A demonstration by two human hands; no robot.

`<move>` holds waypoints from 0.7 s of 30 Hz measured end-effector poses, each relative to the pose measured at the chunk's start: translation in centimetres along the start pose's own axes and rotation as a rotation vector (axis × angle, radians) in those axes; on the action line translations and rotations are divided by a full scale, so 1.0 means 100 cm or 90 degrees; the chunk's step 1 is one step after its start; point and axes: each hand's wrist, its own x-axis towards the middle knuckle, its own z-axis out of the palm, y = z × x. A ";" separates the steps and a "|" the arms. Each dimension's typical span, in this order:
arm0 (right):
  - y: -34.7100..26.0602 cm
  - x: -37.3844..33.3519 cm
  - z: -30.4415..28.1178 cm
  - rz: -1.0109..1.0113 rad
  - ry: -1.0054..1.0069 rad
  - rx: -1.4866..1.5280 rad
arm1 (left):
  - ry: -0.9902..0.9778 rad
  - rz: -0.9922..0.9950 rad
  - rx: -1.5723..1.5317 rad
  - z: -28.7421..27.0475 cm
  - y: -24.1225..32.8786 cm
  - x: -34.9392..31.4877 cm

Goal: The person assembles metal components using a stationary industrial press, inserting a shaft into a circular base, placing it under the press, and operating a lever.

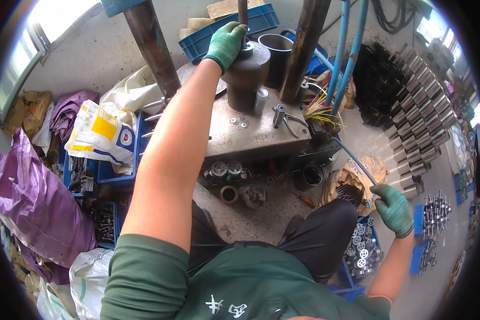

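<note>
My left hand [226, 45], in a green work glove, reaches far forward over the press table [218, 138]. Its fingers are closed on a dark upright rod [242, 12] above a thick round metal block [245, 74]. My right hand [394, 210], gloved alike, grips the end of a long blue-grey lever [354, 159] at the right of the machine. Beside the block stand a small light metal sleeve [261, 100] and a darker one [279, 114]. Pliers [295, 124] lie by the darker sleeve. A few small washers [239, 122] rest on the table top.
Steel columns [153, 48] flank the block. Blue hoses [342, 58] and loose coloured wires [320, 111] run at the right. Shiny cylinders [421, 106] are stacked beyond. A bin of wheel-shaped parts [362, 248] sits by my right knee; purple sacks [37, 197] lie left.
</note>
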 end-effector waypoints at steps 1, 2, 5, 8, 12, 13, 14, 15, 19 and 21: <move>-0.001 0.000 -0.001 -0.006 -0.018 -0.011 | 0.003 0.001 0.003 0.000 -0.001 0.001; 0.001 -0.001 -0.005 -0.084 -0.055 -0.089 | 0.005 0.003 0.005 0.000 -0.003 0.002; -0.008 0.004 -0.008 -0.020 -0.055 -0.051 | 0.012 0.013 0.007 0.001 -0.005 0.004; -0.010 0.004 -0.006 -0.017 -0.004 -0.019 | 0.016 0.016 -0.007 0.002 -0.005 0.003; 0.008 -0.001 -0.002 -0.035 -0.100 -0.078 | 0.014 0.002 -0.001 0.001 -0.002 0.002; 0.004 0.000 -0.004 0.024 -0.108 -0.044 | 0.009 0.000 0.003 0.002 -0.001 0.002; 0.001 0.002 -0.007 0.041 -0.096 -0.009 | 0.004 -0.002 0.005 0.003 0.001 0.000; 0.003 0.003 -0.007 -0.007 -0.051 -0.016 | -0.003 -0.003 0.002 0.004 0.003 -0.002; -0.002 0.003 -0.004 -0.018 -0.039 -0.024 | -0.010 -0.015 0.010 -0.001 0.004 -0.002; 0.001 0.005 -0.004 0.007 -0.035 0.000 | 0.022 0.021 0.004 -0.001 -0.001 0.001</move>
